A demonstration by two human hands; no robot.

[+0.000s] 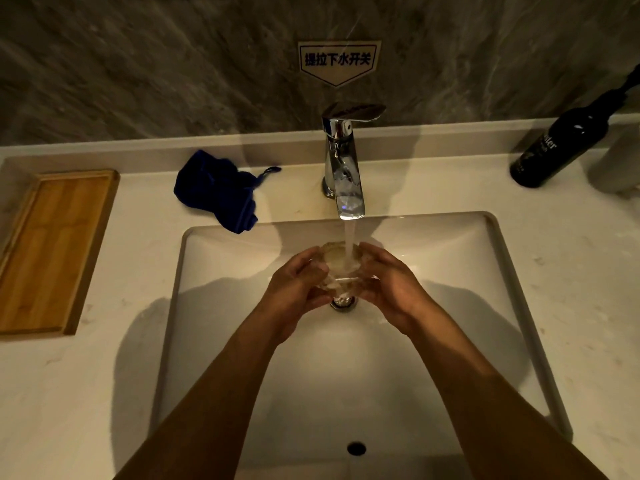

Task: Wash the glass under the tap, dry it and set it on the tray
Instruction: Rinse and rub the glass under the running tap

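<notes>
A clear glass (337,263) is held upright over the sink drain, directly under the chrome tap (344,168). Water runs from the spout into its mouth. My left hand (298,289) wraps the glass from the left and my right hand (391,285) from the right, so much of its wall is hidden. A crumpled dark blue cloth (216,190) lies on the counter left of the tap. The wooden tray (52,251) sits at the far left of the counter with nothing on it.
The white rectangular sink (221,341) fills the middle, with an overflow hole near the front edge. A dark bottle (564,140) stands at the back right beside a pale container (620,161). A marble wall with a sign rises behind the counter.
</notes>
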